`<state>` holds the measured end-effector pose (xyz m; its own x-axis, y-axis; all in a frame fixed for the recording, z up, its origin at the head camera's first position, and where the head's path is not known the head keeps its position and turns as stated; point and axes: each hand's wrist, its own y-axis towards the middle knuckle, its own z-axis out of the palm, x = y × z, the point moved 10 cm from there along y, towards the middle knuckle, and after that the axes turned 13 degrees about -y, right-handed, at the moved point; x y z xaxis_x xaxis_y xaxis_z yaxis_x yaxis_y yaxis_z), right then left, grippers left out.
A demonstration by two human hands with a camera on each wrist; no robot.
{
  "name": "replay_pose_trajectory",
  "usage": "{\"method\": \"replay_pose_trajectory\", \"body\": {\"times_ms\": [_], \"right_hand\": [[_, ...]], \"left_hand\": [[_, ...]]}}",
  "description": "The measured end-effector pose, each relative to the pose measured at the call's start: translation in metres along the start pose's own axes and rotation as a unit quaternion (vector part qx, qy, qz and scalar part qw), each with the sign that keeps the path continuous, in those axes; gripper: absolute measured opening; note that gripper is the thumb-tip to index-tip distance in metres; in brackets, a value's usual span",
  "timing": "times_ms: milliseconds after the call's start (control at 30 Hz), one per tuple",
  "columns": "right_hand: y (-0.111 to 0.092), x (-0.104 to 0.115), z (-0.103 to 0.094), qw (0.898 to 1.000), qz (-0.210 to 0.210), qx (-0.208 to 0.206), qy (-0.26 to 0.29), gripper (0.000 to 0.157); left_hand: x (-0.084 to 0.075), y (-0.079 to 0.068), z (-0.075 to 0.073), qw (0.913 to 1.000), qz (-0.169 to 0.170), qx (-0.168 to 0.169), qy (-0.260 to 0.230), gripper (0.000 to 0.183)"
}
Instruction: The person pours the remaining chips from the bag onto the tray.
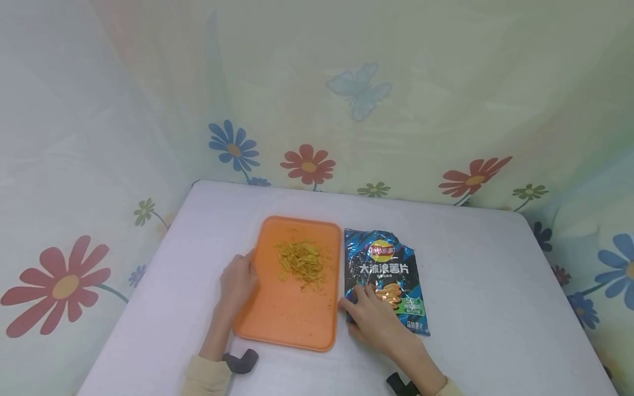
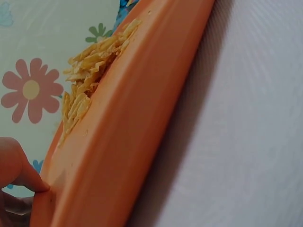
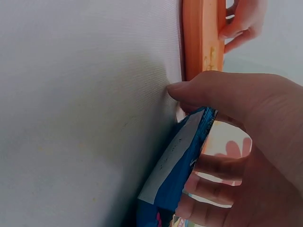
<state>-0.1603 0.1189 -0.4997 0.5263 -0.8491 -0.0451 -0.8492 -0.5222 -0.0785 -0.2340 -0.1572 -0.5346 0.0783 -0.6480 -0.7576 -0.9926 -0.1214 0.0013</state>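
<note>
My left hand grips the left rim of an orange tray, with the thumb on its inner face in the left wrist view. A pile of broken potato chips lies on the tray, toward its far half, with crumbs around it. Just right of the tray lies a blue and black potato chip bag, its top right corner cut away. My right hand holds the bag's lower left side, fingers over the printed front and thumb by the edge. The bag shows between thumb and fingers in the right wrist view.
A white table carries the tray and bag. Behind it hangs a flower-printed cloth, which also runs along both sides. Dark straps sit at the wrists.
</note>
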Motion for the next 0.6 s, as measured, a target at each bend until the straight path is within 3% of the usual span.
{"method": "replay_pose_trajectory", "body": {"times_ms": [233,433,533,600], "right_hand": [[0.002,-0.001,0.000,1.000,0.004,0.005,0.001,0.035],[0.001,-0.002,-0.009,1.000,0.007,0.008,0.004,0.039],[-0.001,-0.003,-0.024,1.000,-0.004,-0.027,0.012,0.040],[-0.003,-0.005,-0.039,0.997,-0.014,-0.074,0.021,0.040]], "left_hand": [[0.000,0.003,0.002,0.9998,-0.007,0.019,0.004,0.042],[-0.011,0.008,-0.012,0.9983,0.010,0.046,0.035,0.039],[-0.020,0.008,-0.021,0.9980,0.016,0.040,0.047,0.040],[-0.030,0.008,-0.026,0.9977,0.036,0.033,0.047,0.042]]}}
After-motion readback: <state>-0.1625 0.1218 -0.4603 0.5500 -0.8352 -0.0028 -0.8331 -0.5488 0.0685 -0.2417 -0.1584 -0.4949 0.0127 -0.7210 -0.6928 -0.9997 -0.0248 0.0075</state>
